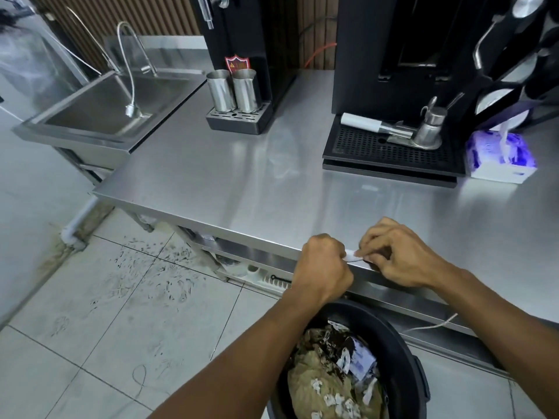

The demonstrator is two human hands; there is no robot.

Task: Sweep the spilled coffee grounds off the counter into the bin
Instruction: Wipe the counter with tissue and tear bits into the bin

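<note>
A bare stainless steel surface (242, 176) fills the middle of the frame, and its front edge runs down towards the lower right. At that edge the left hand (322, 267) and right hand (396, 255) meet. Both sets of fingers (367, 252) are curled and pinch a small white paper scrap (351, 256) between them. Directly below, at the bottom centre, a black bin (399, 346) stands on the floor. It holds crumpled brown paper, white scraps and dark coffee grounds (335, 343).

At the upper left a steel sink (99, 107) with a flexible faucet (130, 71) adjoins the surface. At the back stands a black dispenser (242, 31) with two steel cups (233, 89) on its drip tray. At the upper right a black coffee machine (393, 55) carries a white-handled tool (360, 122) and a small steel jug (429, 131) on its grate. A purple-and-white tissue pack (499, 155) lies just beside the machine. The pale tiled floor (136, 297) at the left bears dark scuff marks.
</note>
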